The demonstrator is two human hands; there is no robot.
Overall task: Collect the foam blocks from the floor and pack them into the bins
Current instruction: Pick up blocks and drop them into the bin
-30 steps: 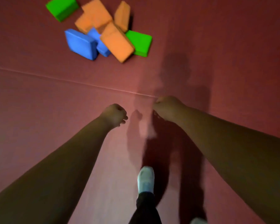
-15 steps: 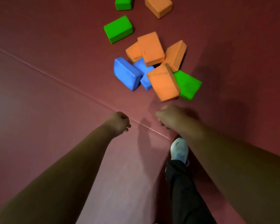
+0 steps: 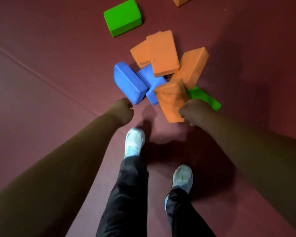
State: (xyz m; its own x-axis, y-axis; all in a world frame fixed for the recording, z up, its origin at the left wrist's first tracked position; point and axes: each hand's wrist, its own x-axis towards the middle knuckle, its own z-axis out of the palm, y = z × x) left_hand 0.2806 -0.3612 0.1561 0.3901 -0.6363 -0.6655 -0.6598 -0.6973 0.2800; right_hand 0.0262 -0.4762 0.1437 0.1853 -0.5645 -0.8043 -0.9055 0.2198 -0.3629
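- The dark red padded floor fills the view, and a thin seam runs across it on a slant from the left edge towards the middle.
- Two bare forearms reach forward and down from the lower corners. Between them are two legs in black trousers.
- A bright green rectangular foam block lies flat by itself, apart from the heap and beyond it.
- The heap of foam blocks lies just ahead of the feet:
  - A flat orange foam block sits on top, overlapping a second orange block on its left.
  - A tilted orange block leans in from the right.
  - The nearest orange block slopes towards the person.
  - A blue foam block lies at the left of the heap, touching a second blue block that is partly buried under the orange ones.
  - A half-hidden green block pokes out at the right.
- The corner of another orange block is cut off by the top edge.
- The left white trainer is planted forward, and the right white trainer is behind it.
- The left grip is clenched on nothing, just beside the near end of the first blue block.
- The right grip is also clenched on nothing. It overlaps the near corner of the nearest orange block, and I cannot tell whether it touches it.
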